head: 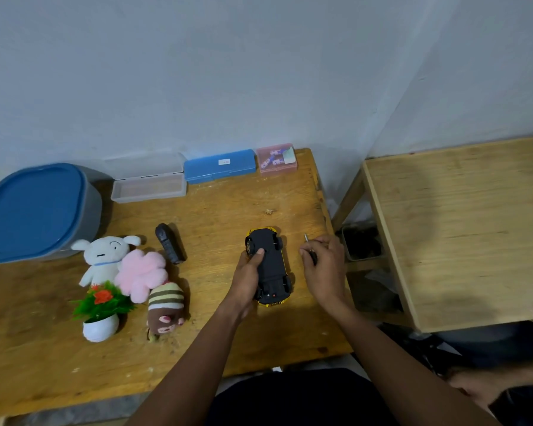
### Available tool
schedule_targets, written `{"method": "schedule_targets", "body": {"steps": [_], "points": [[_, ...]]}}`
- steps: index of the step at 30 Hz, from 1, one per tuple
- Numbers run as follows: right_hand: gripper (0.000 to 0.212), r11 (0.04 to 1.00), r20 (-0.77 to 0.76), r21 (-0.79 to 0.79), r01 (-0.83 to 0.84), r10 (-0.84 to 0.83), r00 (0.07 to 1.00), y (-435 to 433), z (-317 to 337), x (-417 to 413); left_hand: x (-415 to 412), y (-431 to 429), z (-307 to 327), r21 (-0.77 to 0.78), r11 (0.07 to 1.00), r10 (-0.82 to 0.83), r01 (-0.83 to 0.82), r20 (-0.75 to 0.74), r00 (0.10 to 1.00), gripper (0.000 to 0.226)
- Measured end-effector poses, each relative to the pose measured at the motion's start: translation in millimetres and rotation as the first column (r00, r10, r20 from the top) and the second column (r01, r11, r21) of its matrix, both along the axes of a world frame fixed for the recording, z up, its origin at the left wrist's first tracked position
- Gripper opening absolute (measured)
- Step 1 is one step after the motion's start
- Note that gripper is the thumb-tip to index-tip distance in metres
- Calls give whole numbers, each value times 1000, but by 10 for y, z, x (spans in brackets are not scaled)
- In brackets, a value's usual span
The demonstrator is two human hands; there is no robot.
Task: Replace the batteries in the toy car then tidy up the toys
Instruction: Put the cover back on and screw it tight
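Now, while your left hand [249, 273] holds the upturned toy car [270, 265] steady on the worktop [216, 210], bring the screwdriver [310, 247] gripped in your right hand [323, 265] straight onto the cover screw.

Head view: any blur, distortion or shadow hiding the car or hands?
Head view: wide-angle bending at the edges; slightly soft overall, screwdriver small and indistinct; soft shadows on the table; upturned car, left hand and right hand evenly lit, no glare.

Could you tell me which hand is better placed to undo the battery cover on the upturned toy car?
The right hand, probably: it already grips the screwdriver just beside the toy car. The left hand steadies the car, which lies underside up on the table, so it is occupied.
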State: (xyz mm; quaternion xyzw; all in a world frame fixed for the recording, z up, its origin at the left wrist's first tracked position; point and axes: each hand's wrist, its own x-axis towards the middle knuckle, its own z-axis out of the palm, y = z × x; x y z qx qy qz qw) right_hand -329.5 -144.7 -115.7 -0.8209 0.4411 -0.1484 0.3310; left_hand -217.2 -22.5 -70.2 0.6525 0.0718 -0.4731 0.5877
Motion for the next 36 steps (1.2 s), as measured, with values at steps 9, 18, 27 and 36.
{"method": "schedule_targets", "body": {"steps": [9, 18, 27, 36], "points": [[15, 966, 140, -90, -241, 252, 957, 253, 312, 297, 72, 111, 58, -23, 1000, 0, 1, 15, 1000, 27], [19, 926, 37, -234, -296, 313, 949, 500, 349, 459, 215, 340, 191, -69, 998, 6, -1, 67, 998, 24], [16, 941, 23, -266, -209, 223, 975, 838, 597, 660, 416, 591, 271, -153, 988, -8, 34, 171, 985, 15], [13, 904, 25, -387, -181, 206, 978, 1049, 712, 834, 555, 698, 269, -190, 980, -29, 66, 194, 981, 10]]}}
